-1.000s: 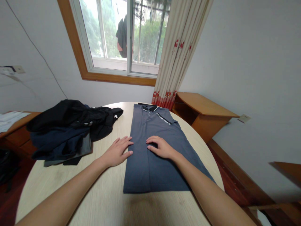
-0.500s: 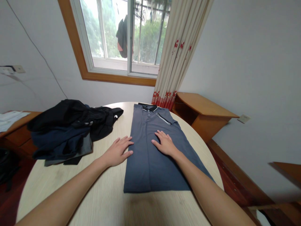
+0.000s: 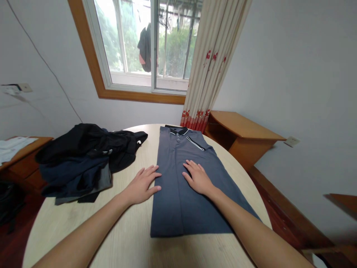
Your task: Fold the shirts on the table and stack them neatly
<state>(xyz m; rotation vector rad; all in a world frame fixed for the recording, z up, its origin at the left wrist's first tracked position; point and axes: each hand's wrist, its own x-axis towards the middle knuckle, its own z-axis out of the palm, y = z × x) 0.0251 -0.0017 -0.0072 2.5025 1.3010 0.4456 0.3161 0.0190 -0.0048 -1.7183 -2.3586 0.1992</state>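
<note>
A grey polo shirt (image 3: 181,201) with a black collar lies lengthwise on the round wooden table (image 3: 131,238), folded into a long panel with its collar at the far edge. My left hand (image 3: 141,184) lies flat and open on the table, its fingertips touching the shirt's left edge. My right hand (image 3: 198,178) rests flat and open on the middle of the shirt, fingers spread toward the collar. Neither hand holds anything.
A pile of dark clothes (image 3: 83,160) sits on the table's left side. A wooden side table (image 3: 240,130) stands behind on the right, below a curtain (image 3: 212,63). A desk (image 3: 19,152) with white cloth is at far left, under a window (image 3: 145,44).
My right hand opened from a curled pose and slid up the shirt toward the collar. My left hand stayed at the shirt's left edge. The view tilted slightly.
</note>
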